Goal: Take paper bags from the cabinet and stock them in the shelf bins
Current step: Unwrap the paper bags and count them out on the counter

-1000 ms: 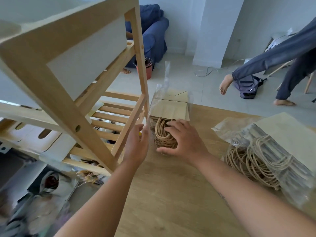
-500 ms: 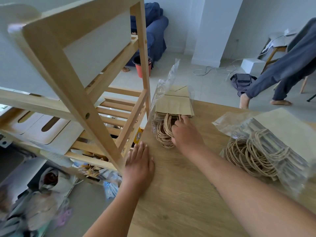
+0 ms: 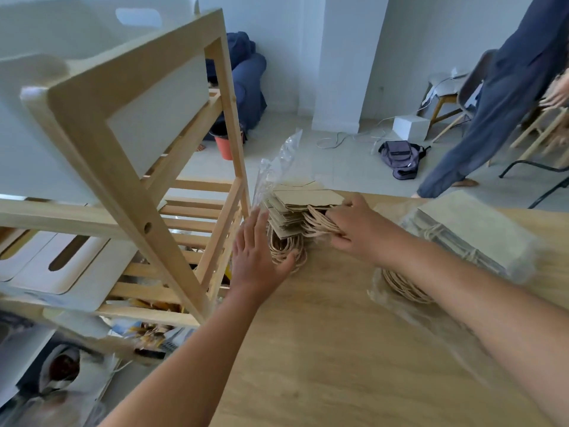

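Observation:
A stack of brown paper bags [image 3: 303, 202] with twine handles lies at the far left corner of the wooden table [image 3: 323, 349], half out of a clear plastic wrapper [image 3: 277, 164]. My right hand [image 3: 354, 226] grips the handles of the top bags and lifts their near edge. My left hand [image 3: 257, 251] lies with straight fingers against the left side of the stack, its thumb on the lower twine handles. A second, wrapped bundle of paper bags [image 3: 468, 235] lies to the right, partly behind my right forearm.
A wooden shelf rack [image 3: 129, 149] stands close on the left, holding white bins [image 3: 154, 118] on its upper and lower [image 3: 61, 260] levels. Clutter lies on the floor below it. Beyond the table a person in dark blue [image 3: 498, 112] bends over near chairs, a backpack [image 3: 400, 158] and cables.
My left hand rose from flat on the table edge to the left side of the stack. My right hand closed on the top bags' handles and raised them. The person behind moved right.

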{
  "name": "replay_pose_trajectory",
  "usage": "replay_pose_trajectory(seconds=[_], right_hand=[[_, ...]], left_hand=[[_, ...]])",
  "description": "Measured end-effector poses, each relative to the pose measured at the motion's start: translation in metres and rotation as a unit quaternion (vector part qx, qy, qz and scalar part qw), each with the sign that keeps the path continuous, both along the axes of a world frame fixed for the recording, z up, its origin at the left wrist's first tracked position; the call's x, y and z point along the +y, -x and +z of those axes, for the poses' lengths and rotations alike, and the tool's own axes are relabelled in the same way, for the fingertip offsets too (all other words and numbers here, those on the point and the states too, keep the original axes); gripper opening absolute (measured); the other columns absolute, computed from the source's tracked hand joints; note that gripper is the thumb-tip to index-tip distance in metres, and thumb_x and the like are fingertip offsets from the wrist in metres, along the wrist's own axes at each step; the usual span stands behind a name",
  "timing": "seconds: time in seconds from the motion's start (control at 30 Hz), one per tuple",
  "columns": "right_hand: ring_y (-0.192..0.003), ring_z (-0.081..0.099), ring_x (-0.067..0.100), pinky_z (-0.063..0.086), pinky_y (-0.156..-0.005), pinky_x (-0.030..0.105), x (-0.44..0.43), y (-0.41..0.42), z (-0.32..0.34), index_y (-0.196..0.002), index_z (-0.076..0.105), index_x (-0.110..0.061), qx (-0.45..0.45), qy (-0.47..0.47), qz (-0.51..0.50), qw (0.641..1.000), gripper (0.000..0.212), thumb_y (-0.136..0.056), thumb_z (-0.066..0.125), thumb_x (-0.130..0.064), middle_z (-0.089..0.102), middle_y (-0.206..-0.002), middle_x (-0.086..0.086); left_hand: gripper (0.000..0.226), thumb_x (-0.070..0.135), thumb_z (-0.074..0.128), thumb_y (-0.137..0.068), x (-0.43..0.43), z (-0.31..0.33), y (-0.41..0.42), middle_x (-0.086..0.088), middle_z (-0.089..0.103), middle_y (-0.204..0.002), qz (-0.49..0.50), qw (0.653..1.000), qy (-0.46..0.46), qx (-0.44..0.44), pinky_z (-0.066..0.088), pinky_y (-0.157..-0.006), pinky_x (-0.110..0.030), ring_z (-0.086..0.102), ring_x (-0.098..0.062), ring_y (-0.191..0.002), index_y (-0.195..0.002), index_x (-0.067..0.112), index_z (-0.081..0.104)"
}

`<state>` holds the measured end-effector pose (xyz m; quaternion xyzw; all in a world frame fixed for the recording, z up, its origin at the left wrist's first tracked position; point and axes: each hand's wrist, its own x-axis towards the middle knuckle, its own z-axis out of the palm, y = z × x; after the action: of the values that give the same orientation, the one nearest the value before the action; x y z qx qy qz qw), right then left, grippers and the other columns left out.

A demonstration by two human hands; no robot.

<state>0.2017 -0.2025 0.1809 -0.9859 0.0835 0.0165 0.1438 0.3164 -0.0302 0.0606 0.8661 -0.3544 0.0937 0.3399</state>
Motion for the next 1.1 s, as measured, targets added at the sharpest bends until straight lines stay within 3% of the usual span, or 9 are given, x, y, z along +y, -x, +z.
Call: replay_pose_trajectory(seconds=[0.13,0.23,0.33,0.43,0.5,0.7,0.97,1.03,1.1], right_hand=[[-0.093,0.049,0.028,0.046,-0.082,0.037,-0.004,0.009,0.045,-0.071,0.037,-0.023,0.006,-0.066,-0.015,0.998,0.023,-0.083,0.053,-0.035,0.034,-0.09,0.0],[-0.083,0.05,0.01,0.041,-0.07,0.031,-0.01,0.019,0.079,-0.077,0.045,-0.019,0.02,-0.074,-0.019,0.997,0.017,-0.088,0.056,-0.027,0.043,-0.087,0.002],[-0.057,0.045,0.002,0.038,-0.059,0.03,-0.017,0.03,0.11,-0.079,0.054,-0.018,0.012,-0.099,-0.017,0.995,0.011,-0.088,0.058,-0.024,0.055,-0.071,-0.003],[-0.065,0.053,0.011,0.042,-0.065,0.032,-0.037,0.044,0.123,-0.089,0.062,-0.011,-0.001,-0.153,-0.035,0.988,0.015,-0.086,0.061,-0.026,0.06,-0.074,0.0],[-0.069,0.052,0.015,0.042,-0.07,0.035,-0.05,0.056,0.122,-0.092,0.061,-0.004,-0.001,-0.192,-0.04,0.981,0.024,-0.085,0.063,-0.026,0.058,-0.076,0.004],[-0.072,0.054,0.016,0.044,-0.073,0.035,-0.048,0.094,0.095,-0.096,0.063,0.0,0.033,-0.225,-0.027,0.973,0.025,-0.091,0.06,-0.024,0.062,-0.079,0.008],[-0.074,0.061,0.016,0.05,-0.075,0.034,-0.016,0.104,0.095,-0.086,0.065,-0.018,0.019,-0.249,0.033,0.968,0.013,-0.087,0.062,-0.031,0.067,-0.083,0.005],[-0.081,0.065,0.016,0.052,-0.081,0.036,-0.01,0.1,0.088,-0.098,0.065,-0.024,0.011,-0.257,0.028,0.966,0.017,-0.084,0.066,-0.034,0.071,-0.091,0.006],[-0.092,0.067,0.015,0.052,-0.082,0.029,-0.005,0.102,0.078,-0.123,0.056,-0.031,-0.014,-0.277,0.012,0.961,0.041,-0.084,0.069,-0.035,0.071,-0.099,0.001]], left_hand=[[0.109,0.051,0.076,-0.073,-0.017,0.022,-0.014,0.002,0.021,-0.162,-0.041,0.999,0.001,0.001,0.003,-0.119,-0.037,0.012,-0.023,-0.15,-0.156,0.023,0.011],[0.103,0.044,0.081,-0.073,-0.027,0.056,-0.02,0.002,0.034,-0.156,-0.082,0.994,0.033,0.071,0.015,-0.122,-0.045,0.021,-0.021,-0.147,-0.153,0.032,0.018],[0.085,0.037,0.084,-0.07,-0.036,0.101,-0.006,0.012,0.051,-0.12,-0.107,0.991,-0.013,0.082,0.026,-0.11,-0.038,0.033,-0.013,-0.129,-0.143,0.036,0.041],[0.051,0.028,0.089,-0.064,-0.044,0.123,0.011,0.012,0.064,-0.099,-0.159,0.972,-0.004,0.174,0.047,-0.093,-0.038,0.059,-0.013,-0.104,-0.11,0.026,0.067],[0.048,0.017,0.089,-0.068,-0.047,0.121,0.029,-0.001,0.071,-0.101,-0.186,0.938,0.026,0.29,0.057,-0.082,-0.034,0.067,-0.011,-0.092,-0.11,0.02,0.067],[0.043,0.011,0.086,-0.073,-0.041,0.086,0.093,0.008,0.075,-0.095,-0.185,0.908,0.057,0.372,0.059,-0.078,-0.028,0.07,-0.007,-0.091,-0.105,0.032,0.066],[0.04,-0.004,0.079,-0.077,-0.007,0.074,0.139,-0.012,0.075,-0.106,-0.109,0.894,0.12,0.418,0.059,-0.086,-0.033,0.071,-0.02,-0.098,-0.114,0.005,0.067],[0.039,-0.005,0.078,-0.078,0.003,0.069,0.147,-0.015,0.074,-0.109,-0.094,0.886,0.125,0.436,0.059,-0.088,-0.036,0.071,-0.023,-0.101,-0.114,0.002,0.067],[0.041,-0.005,0.078,-0.078,0.01,0.061,0.152,-0.015,0.073,-0.112,-0.079,0.882,0.131,0.445,0.058,-0.09,-0.039,0.069,-0.028,-0.106,-0.117,0.003,0.065]])
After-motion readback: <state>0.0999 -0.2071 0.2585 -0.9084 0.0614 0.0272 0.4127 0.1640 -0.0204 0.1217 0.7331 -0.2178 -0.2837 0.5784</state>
